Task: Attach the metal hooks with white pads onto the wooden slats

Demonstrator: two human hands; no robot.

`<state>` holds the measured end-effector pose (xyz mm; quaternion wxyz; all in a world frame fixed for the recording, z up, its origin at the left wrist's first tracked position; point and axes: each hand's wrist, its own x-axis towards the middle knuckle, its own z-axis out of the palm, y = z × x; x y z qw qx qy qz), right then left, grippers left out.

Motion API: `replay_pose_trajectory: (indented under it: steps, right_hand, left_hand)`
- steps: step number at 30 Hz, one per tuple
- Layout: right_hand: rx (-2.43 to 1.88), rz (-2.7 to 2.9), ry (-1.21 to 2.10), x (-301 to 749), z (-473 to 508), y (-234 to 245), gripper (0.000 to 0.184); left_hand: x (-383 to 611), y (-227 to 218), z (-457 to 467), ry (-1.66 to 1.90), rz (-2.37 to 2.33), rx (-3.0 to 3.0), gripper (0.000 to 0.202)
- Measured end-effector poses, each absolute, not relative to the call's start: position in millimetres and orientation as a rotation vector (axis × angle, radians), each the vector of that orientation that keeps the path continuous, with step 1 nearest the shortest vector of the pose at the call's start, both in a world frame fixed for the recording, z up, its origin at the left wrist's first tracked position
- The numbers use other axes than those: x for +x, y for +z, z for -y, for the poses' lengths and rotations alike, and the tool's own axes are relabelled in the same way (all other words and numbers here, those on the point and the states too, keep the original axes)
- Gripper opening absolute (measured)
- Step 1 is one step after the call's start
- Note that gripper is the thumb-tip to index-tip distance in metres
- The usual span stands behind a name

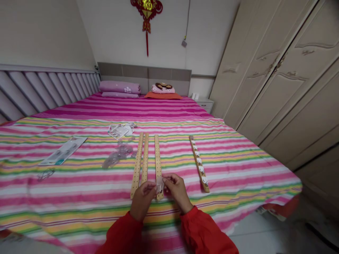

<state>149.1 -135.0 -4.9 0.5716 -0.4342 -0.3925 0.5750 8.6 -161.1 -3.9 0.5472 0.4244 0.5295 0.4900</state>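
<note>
Both my hands, in red sleeves, meet over the near end of three pale wooden strips with holes lying side by side on the striped bedspread. My left hand and my right hand pinch a small clear plastic piece between their fingertips. It hangs just above the near end of the rightmost strip. A fourth wooden strip with several white hooks on it lies apart to the right.
Crumpled clear plastic bags, opened packets and a printed card lie on the left half of the bed. Pillows sit at the headboard. A cream wardrobe stands along the right, with floor at the bed's near right corner.
</note>
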Motion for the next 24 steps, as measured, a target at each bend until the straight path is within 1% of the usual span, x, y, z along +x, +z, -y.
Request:
replay_pose_trajectory:
  steps: [9, 18, 24]
  right_hand:
    - [-1.045, 1.017, 1.35, 150, 120, -29, 0.018]
    - [-1.081, 1.017, 1.332, 149, 120, -34, 0.02]
    - [-1.097, 1.039, 1.298, 148, 119, -38, 0.021]
  left_hand:
    - [8, -20, 160, 1.147, -1.337, 1.141, 0.032]
    - [8, -28, 160, 1.119, -1.428, 1.22, 0.032]
    - [9, -21, 162, 1.089, -1.497, 1.409, 0.026]
